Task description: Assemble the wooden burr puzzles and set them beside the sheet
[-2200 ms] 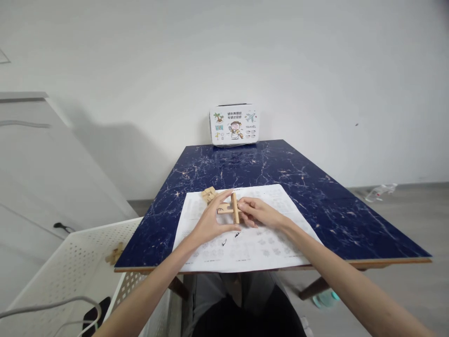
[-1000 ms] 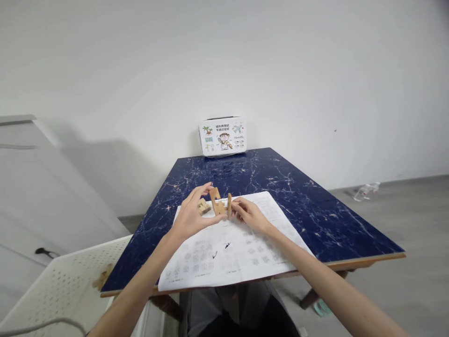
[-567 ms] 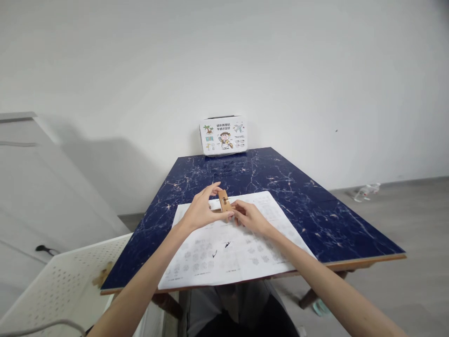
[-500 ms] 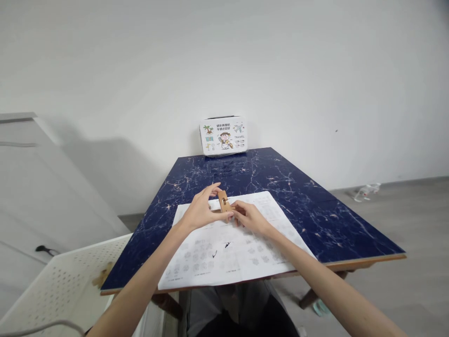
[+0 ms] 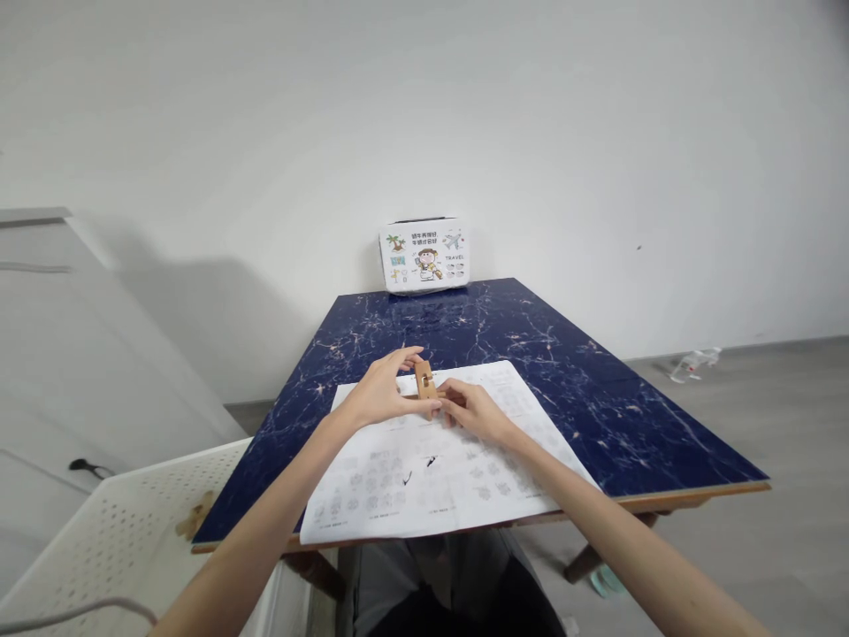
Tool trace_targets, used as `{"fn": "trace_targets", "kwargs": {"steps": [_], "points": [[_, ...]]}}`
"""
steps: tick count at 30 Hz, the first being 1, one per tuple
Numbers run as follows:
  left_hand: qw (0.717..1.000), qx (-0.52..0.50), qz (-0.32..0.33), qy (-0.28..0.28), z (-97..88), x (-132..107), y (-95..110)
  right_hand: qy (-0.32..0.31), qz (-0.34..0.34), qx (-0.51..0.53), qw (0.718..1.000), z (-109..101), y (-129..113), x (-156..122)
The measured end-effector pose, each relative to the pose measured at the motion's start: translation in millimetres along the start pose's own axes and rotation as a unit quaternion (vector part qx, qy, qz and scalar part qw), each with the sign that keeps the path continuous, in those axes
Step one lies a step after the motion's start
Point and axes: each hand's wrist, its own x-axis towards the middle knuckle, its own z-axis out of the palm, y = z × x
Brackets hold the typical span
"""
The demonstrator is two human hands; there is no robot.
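Note:
Above a printed paper sheet (image 5: pixel 398 495), my left hand (image 5: pixel 381 389) holds a notched wooden puzzle piece (image 5: pixel 424 379) between thumb and fingers. The piece stands nearly upright and has a cut-out in its side. My right hand (image 5: pixel 472 410) is closed at its lower right, fingertips pinched beside my left thumb on the wooden parts. Its fingers hide most of what they grip. Part of another wooden bar shows low between the hands, mostly covered by the left thumb. Rows of faint puzzle diagrams and two dark marks show on the sheet.
A blue marbled table (image 5: pixel 570 398) lies under the sheet. At its far edge a white cartoon-printed case (image 5: pixel 424 257) leans near the wall. Left of the table, a white perforated basket (image 5: pixel 119 522) holds several wooden pieces (image 5: pixel 194 515). Clear plastic packaging (image 5: pixel 693 364) lies on the floor at right.
The notched wooden piece has turned slightly more upright between my hands. Both hands keep nearly the same grip and place; the whole view has shifted a little.

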Motion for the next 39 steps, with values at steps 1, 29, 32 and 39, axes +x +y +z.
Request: {"fn": "trace_targets", "kwargs": {"steps": [1, 29, 32, 39], "points": [[1.0, 0.003, 0.001, -0.004, -0.9, 0, 0, -0.001, 0.002, -0.003, 1.0, 0, -1, 0], [0.999, -0.01, -0.013, -0.029, 13.8, -5, -8, 0.005, 0.018, -0.091, 0.996, -1, 0, -2], [1.0, -0.012, -0.019, -0.015, 16.1, -6, -9, 0.004, 0.015, -0.104, 0.994, -2, -2, -2], [0.998, -0.034, -0.036, -0.035, 13.2, -7, -10, 0.002, 0.019, -0.071, 0.997, -3, -3, -3]]}}
